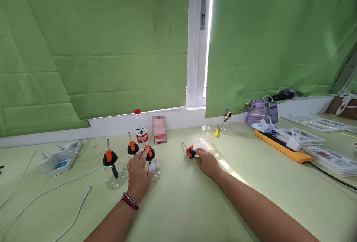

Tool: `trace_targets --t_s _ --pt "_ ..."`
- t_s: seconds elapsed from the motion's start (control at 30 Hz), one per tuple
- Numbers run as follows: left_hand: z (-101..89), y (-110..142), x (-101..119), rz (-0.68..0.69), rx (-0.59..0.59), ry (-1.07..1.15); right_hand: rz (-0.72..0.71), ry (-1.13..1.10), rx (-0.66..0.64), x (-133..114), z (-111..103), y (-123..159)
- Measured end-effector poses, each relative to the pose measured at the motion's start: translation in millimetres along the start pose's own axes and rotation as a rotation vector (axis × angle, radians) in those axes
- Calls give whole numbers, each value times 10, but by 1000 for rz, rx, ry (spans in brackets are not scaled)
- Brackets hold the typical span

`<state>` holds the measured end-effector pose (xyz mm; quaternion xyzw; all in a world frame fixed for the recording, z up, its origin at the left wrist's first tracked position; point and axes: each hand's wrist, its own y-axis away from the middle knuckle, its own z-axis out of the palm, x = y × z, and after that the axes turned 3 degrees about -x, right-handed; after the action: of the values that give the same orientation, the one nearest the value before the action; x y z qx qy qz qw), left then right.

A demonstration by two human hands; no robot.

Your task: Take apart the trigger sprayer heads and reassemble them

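My left hand (139, 173) is closed around the upper part of a clear glass jar (157, 173) with a black lid and an orange piece on top. Two similar lidded jars stand beside it: one (115, 180) to the left, the other, with its own black lid (132, 147), partly behind my fingers. Thin metal rods rise from these lids. Out to the right, my right hand (208, 162) grips a loose black lid with an orange piece (191, 152), its rod pointing up and left. Just behind that hand is a lidless clear glass jar (205, 133).
A red-capped water bottle (141, 128) and a pink phone-like object (159, 129) stand by the wall. Screwdrivers sit in a glass jar (226, 126) near a yellow tool (216, 132). White cables and a power strip (63, 164) lie left; an orange-black power strip (281, 147) lies right.
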<state>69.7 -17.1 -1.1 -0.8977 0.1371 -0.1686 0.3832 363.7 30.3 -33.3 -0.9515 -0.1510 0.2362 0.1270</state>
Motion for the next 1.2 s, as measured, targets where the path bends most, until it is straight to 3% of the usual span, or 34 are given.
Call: trace_targets --t_s 0.23,0.33,0.4,0.43,0.5,0.57,0.67,0.77,0.87,1.07,1.2 --pt "-57 6 91 -36 81 -36 -202 -22 -112 -451 16 228" --pt "-128 75 200 40 125 -5 -291 -47 -154 -620 -9 361" --pt "-168 146 289 170 9 86 -372 -116 -150 -651 -43 400" --pt "-183 181 333 222 -115 141 -369 -167 -114 -631 -64 392" --pt "-202 231 407 281 -390 215 -238 -263 23 -516 -103 312" --pt "-210 249 450 280 -608 253 44 -288 196 -314 -132 168" --pt "-205 237 455 243 -785 287 296 -269 334 62 -147 -70" --pt "-182 232 428 197 -852 320 482 -263 365 382 -132 -237" --pt "-153 245 413 177 -867 365 548 -252 323 558 -105 -357" --pt "-146 256 423 171 -878 404 545 -211 250 645 -61 -568" --pt "-150 254 439 174 -885 404 509 -213 253 672 -48 -564"
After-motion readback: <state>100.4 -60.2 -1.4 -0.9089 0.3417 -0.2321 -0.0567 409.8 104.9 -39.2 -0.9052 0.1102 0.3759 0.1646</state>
